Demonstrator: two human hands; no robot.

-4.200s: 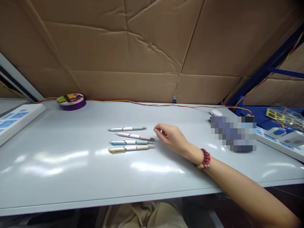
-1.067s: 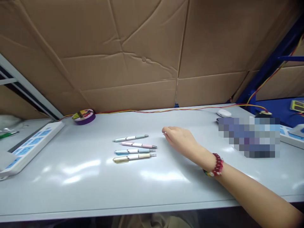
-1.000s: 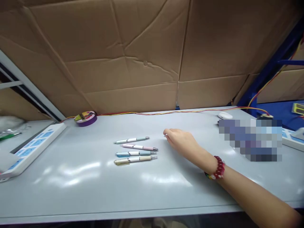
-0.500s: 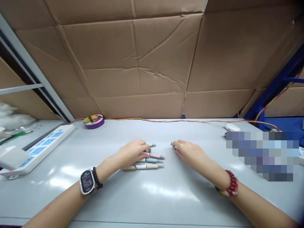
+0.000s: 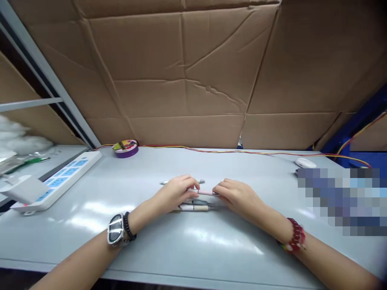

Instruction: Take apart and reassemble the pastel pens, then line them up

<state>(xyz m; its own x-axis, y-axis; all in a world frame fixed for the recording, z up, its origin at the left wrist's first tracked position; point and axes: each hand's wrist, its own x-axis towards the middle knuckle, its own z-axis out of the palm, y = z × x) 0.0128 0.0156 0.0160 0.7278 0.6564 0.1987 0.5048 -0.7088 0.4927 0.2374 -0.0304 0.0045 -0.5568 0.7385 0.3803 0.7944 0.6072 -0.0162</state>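
My left hand (image 5: 177,194) is closed on a pink pen (image 5: 205,192), thumb and fingers pinching its barrel. At the pen's silver tip my right hand (image 5: 240,197) has its fingers closed round the end; whether they hold a small part is hidden. Behind my left hand lies a slim silver-tipped pen (image 5: 164,183), its middle covered by the fingers. A cream and white pen (image 5: 201,208) rests on the table just in front, with a blue-grey pen (image 5: 204,202) beside it, partly hidden by the hand.
A white power strip (image 5: 68,171) with a plugged-in adapter (image 5: 30,189) runs along the left. Toward the back are a round purple tape roll (image 5: 125,151) and red and yellow wires (image 5: 211,151). On the right, a white mouse-like object (image 5: 305,162) sits behind a blurred-out item (image 5: 341,197).
My right hand has come left to the tip of the pink pen. The pink pen is now held between both hands. The view has shifted slightly.
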